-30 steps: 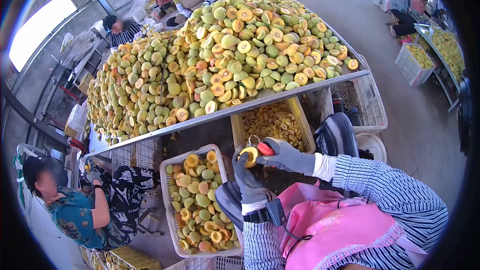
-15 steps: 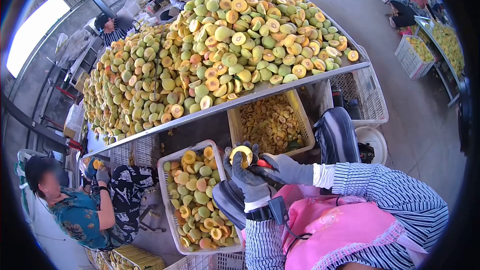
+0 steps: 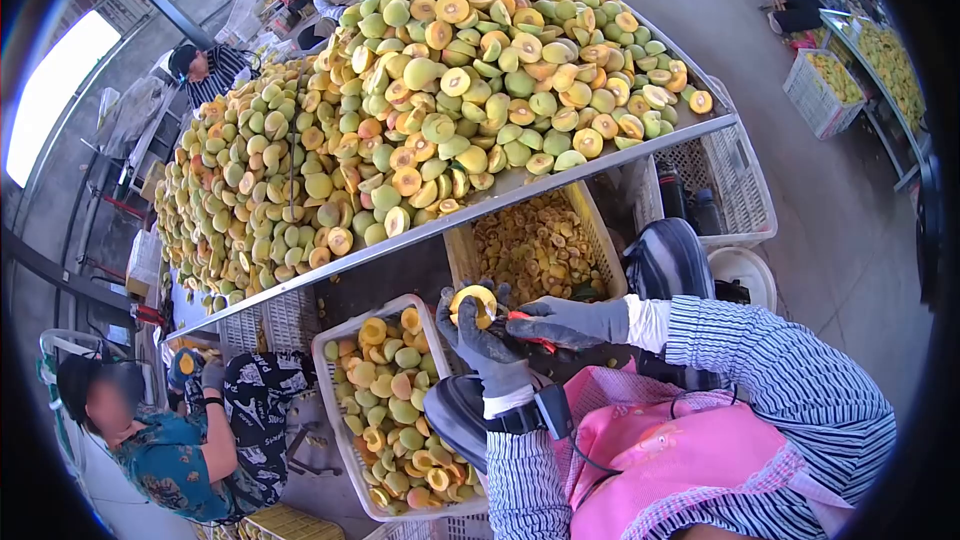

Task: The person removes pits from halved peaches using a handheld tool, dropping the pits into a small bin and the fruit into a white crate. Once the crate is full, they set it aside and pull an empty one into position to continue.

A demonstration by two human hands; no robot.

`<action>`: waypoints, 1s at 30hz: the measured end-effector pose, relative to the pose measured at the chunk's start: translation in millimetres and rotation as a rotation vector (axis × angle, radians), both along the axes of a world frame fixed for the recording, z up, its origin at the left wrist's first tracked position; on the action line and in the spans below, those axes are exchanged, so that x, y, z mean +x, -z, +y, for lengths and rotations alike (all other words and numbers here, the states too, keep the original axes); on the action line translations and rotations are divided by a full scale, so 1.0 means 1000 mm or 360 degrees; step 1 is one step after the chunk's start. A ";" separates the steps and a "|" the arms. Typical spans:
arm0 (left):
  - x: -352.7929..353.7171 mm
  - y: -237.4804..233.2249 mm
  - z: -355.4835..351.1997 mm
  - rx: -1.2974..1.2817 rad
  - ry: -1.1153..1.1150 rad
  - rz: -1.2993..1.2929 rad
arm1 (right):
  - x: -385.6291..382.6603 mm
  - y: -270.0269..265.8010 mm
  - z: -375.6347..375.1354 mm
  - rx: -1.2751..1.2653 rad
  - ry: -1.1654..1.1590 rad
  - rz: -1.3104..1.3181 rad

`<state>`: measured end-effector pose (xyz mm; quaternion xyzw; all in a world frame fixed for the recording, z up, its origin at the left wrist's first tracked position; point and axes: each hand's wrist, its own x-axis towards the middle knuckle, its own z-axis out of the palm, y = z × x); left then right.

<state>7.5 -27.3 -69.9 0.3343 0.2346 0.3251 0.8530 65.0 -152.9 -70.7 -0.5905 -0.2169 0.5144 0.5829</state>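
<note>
My left hand (image 3: 487, 348), in a grey glove, is closed around a halved yellow peach (image 3: 463, 296) with its cut face up. My gloved right hand (image 3: 572, 322) is right beside it, gripping a small red-handled tool (image 3: 540, 342). The working end of the tool is hidden at the peach, so its kind cannot be made out. Below and left of my hands stands a white crate (image 3: 330, 380) of peach halves, several hollowed. Beyond my hands, a yellowish crate (image 3: 612, 258) holds small cut-out pieces and pits.
A metal-edged table (image 3: 480, 208) bears a large heap of peach halves (image 3: 440, 90). On the left a co-worker (image 3: 160, 440) sits handling fruit. A white basket with bottles (image 3: 745, 175) and a white bucket (image 3: 755, 275) stand to the right. Other people work farther back.
My right hand's fingers have straightened somewhat, and more of the red handle shows beneath them. The peach half stays in my left hand. The whole view has shifted slightly.
</note>
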 end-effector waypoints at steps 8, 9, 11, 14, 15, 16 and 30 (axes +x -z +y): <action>0.035 0.011 0.025 -0.0200 0.0656 -0.0115 | 0.063 -0.001 -0.019 0.0042 -0.0361 0.0109; 0.040 0.013 0.025 -0.0202 0.0660 -0.0113 | 0.067 -0.003 -0.019 0.0115 -0.0370 0.0294; 0.048 0.016 0.026 -0.0383 0.0693 -0.0209 | 0.069 -0.005 -0.018 0.0157 -0.0306 0.0284; 0.050 0.018 0.028 -0.0468 0.0799 -0.0140 | 0.079 -0.010 -0.020 -0.0004 -0.0373 0.0147; 0.050 0.019 0.030 -0.0476 0.0865 -0.0097 | 0.085 -0.014 -0.021 -0.0087 -0.0455 -0.0087; 0.050 0.019 0.030 -0.0482 0.0864 -0.0090 | 0.090 -0.015 -0.021 -0.0169 -0.0537 -0.0321; 0.019 0.015 0.036 -0.0252 -0.0062 -0.0203 | 0.077 -0.010 -0.022 -0.1150 -0.0621 -0.2414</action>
